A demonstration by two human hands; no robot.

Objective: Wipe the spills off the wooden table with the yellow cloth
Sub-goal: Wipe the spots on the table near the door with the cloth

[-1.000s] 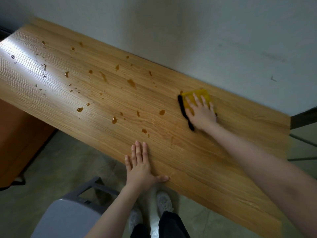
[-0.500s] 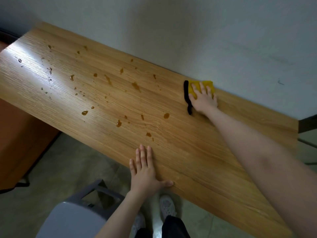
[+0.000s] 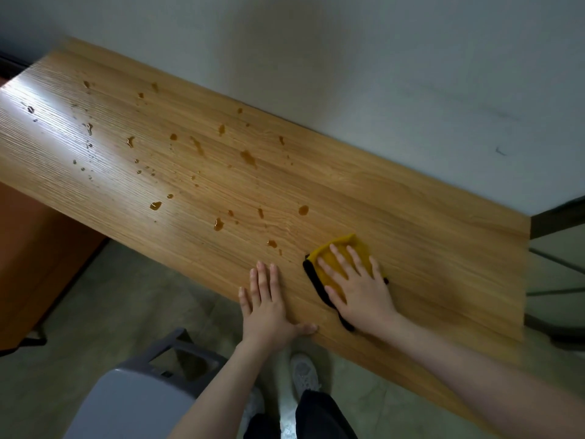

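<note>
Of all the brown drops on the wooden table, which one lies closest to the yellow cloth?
The small drop just left of the yellow cloth, above the left hand fingertips. The round drop sits farther up; the others lie farther left.

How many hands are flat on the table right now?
2. The left hand lies flat on the wooden table at its near edge. The right hand, just to its right, presses on the yellow cloth, fingers spread. Neither is hidden.
</note>
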